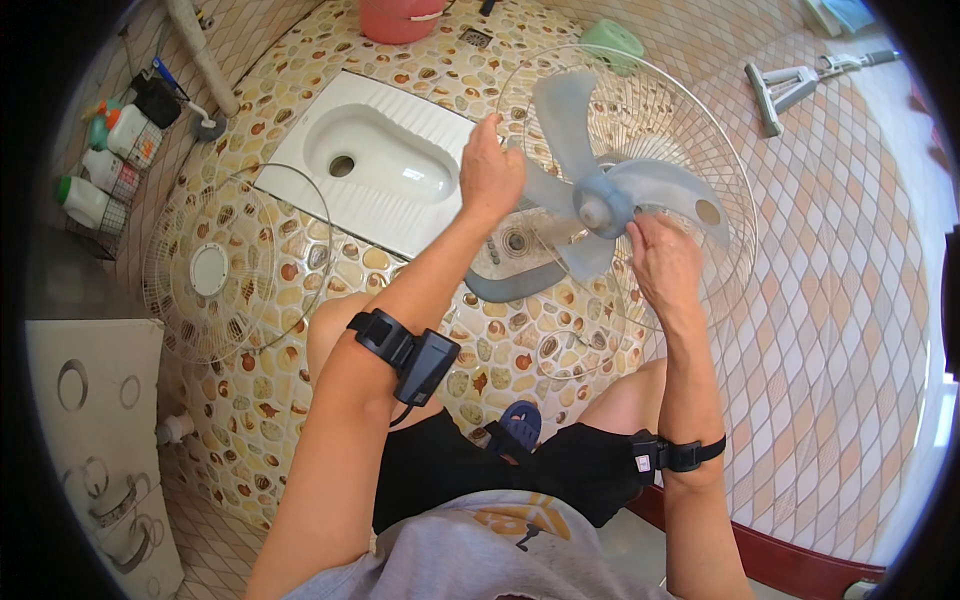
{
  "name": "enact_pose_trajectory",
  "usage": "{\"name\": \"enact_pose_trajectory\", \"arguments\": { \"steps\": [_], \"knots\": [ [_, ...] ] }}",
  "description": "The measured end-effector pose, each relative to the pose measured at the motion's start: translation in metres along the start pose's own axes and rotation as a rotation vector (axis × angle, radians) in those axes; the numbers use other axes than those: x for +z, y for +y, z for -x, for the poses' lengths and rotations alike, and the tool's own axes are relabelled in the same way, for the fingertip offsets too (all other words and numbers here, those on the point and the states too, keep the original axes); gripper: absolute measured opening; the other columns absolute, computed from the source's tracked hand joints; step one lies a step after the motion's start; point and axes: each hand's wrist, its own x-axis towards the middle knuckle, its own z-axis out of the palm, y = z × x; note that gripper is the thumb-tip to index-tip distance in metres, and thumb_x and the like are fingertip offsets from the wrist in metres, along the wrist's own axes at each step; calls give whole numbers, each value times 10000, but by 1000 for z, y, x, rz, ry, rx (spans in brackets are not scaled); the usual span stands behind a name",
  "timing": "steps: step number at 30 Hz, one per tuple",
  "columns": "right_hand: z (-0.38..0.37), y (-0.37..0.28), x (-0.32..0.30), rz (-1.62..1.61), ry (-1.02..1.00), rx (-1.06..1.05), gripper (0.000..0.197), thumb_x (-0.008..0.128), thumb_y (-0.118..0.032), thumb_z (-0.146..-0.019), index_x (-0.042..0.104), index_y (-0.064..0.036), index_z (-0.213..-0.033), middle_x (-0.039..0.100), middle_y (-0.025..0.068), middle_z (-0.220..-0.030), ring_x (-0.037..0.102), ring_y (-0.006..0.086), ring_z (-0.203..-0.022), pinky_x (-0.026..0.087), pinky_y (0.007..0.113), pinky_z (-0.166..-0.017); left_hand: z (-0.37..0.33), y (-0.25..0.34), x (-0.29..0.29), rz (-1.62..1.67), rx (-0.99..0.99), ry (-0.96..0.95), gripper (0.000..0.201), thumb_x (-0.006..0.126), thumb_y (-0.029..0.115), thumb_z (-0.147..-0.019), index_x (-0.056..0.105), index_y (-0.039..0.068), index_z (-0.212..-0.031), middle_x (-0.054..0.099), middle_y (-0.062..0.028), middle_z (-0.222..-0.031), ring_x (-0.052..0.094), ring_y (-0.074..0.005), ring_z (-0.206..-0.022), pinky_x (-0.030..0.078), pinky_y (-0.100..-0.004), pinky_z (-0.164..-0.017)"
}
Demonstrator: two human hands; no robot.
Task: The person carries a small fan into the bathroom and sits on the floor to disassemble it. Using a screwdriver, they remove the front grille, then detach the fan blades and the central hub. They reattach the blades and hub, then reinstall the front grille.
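Observation:
In front of me stands a floor fan with its front off, its grey-blue translucent blade (pixel 567 125) showing around a central hub (pixel 598 205). Behind the blades spreads the round wire rear guard (pixel 742 190). My left hand (pixel 490 175) is closed at the left rim of that guard and seems to grip it; its fingertips are partly hidden. My right hand (pixel 668 262) has its fingers bent together against the hub's right side, by the root of a blade. Whatever they pinch there is too small to make out. Below the blades shows the fan's grey base (pixel 515 285).
The detached front guard (pixel 208 270) rests on the pebble-patterned floor at left, near a white squat toilet (pixel 380 165). Bottles (pixel 88 200) sit in a wire rack. Farther off are a red bucket (pixel 395 20), a green basin (pixel 612 45) and a grey squeegee (pixel 785 95).

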Motion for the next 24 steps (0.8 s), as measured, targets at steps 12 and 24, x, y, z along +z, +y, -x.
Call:
{"name": "enact_pose_trajectory", "arguments": {
  "steps": [12,24],
  "knots": [
    [40,88,-16,27,-1,-158,101,672,-192,-909,714,-111,-953,650,41,-845,621,258,-886,459,402,-806,-8,2,-13,-100,121,-407,311,659,239,-940,699,82,-1206,709,-226,-936,691,-385,-881,533,-426,-774],
    [70,114,-2,-37,265,31,318,720,-108,-835,648,-33,-1135,657,168,-1021,606,344,-961,456,463,-849,63,39,-32,-386,332,-350,275,610,191,-955,686,-38,-1086,667,-209,-666,690,-374,-679,527,-514,-656]
  ]
}}
